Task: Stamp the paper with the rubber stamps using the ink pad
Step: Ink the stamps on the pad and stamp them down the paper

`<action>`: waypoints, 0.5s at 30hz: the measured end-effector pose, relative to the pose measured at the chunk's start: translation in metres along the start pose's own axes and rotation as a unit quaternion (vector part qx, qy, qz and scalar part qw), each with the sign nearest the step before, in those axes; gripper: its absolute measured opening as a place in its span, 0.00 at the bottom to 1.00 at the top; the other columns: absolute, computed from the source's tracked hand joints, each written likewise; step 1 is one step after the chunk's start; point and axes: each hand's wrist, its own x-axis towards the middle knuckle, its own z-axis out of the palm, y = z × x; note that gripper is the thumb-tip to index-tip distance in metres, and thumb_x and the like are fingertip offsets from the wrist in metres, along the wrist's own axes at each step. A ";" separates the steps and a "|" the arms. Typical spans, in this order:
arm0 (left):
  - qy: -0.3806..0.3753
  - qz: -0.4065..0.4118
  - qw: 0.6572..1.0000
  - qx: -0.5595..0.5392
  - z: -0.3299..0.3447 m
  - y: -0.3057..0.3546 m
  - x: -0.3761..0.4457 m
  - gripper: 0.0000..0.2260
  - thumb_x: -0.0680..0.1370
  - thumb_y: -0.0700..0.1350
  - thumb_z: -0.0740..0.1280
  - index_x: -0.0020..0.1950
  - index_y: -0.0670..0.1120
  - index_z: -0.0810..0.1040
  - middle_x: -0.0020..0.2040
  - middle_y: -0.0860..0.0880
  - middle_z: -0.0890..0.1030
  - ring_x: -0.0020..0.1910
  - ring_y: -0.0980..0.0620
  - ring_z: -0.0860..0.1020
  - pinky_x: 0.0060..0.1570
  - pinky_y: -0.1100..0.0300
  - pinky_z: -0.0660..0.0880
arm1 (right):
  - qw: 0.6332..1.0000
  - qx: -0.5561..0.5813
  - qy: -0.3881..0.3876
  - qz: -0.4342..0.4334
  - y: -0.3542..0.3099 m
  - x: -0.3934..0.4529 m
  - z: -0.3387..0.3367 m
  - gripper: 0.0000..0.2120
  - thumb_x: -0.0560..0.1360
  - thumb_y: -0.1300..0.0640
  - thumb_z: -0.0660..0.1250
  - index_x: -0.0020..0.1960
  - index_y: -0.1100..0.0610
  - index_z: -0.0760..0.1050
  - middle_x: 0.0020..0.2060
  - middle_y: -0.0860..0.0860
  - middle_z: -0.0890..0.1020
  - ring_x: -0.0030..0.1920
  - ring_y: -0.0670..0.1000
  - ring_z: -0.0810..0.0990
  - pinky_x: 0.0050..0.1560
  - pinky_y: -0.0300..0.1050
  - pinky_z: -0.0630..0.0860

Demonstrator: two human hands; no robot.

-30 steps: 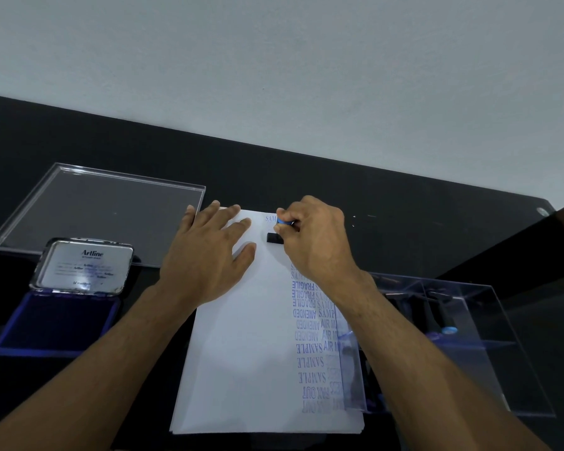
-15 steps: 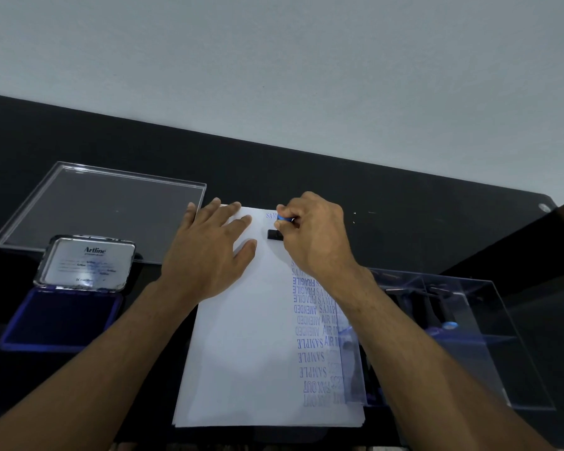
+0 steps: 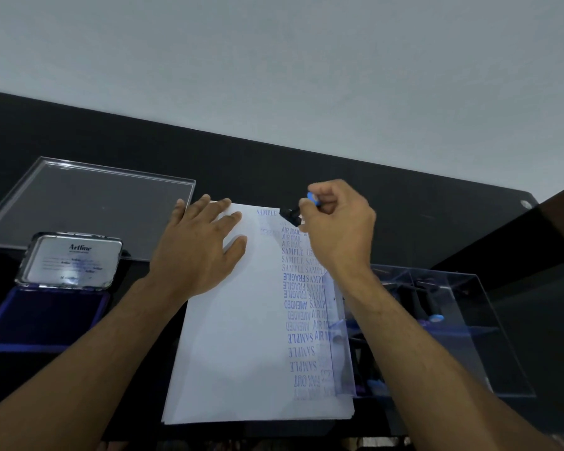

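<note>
Most of right strip of paper stamped; left blank. Our left hand presses sheet, fingers spread. Our right hand pinches rubber stamp at top edge. Ink pad open, far left.

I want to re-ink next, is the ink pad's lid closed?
No, the ink pad lies open, its lid tipped back and the dark blue pad exposed.

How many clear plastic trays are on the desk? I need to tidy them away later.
2. One tray lies at the far left, behind the ink pad. The other tray, holding stamps, sits on the right, partly over the paper. None seem hidden.
</note>
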 end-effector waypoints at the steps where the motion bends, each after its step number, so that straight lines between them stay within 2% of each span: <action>1: -0.002 -0.001 1.000 -0.002 0.000 0.001 0.000 0.28 0.80 0.62 0.51 0.74 0.51 0.73 0.76 0.49 0.69 0.78 0.44 0.63 0.77 0.38 0.53 | 0.999 0.016 0.009 0.029 0.000 0.002 -0.003 0.06 0.71 0.62 0.72 0.45 0.52 0.80 0.38 0.46 0.82 0.39 0.48 0.83 0.40 0.50 0.83; 5: 0.002 0.000 1.000 -0.006 -0.001 0.001 -0.001 0.28 0.80 0.62 0.52 0.74 0.51 0.73 0.76 0.48 0.70 0.78 0.44 0.63 0.77 0.38 0.54 | 0.997 0.019 0.003 0.074 0.002 0.001 -0.006 0.06 0.71 0.61 0.72 0.45 0.51 0.80 0.37 0.46 0.83 0.38 0.49 0.85 0.42 0.50 0.83; 15: -0.009 -0.011 1.000 -0.012 -0.004 0.003 0.000 0.27 0.80 0.62 0.53 0.74 0.51 0.73 0.76 0.49 0.69 0.78 0.45 0.62 0.77 0.39 0.52 | 0.997 0.015 -0.020 0.078 0.000 -0.004 -0.004 0.07 0.72 0.62 0.73 0.47 0.52 0.80 0.38 0.45 0.83 0.39 0.49 0.84 0.42 0.49 0.83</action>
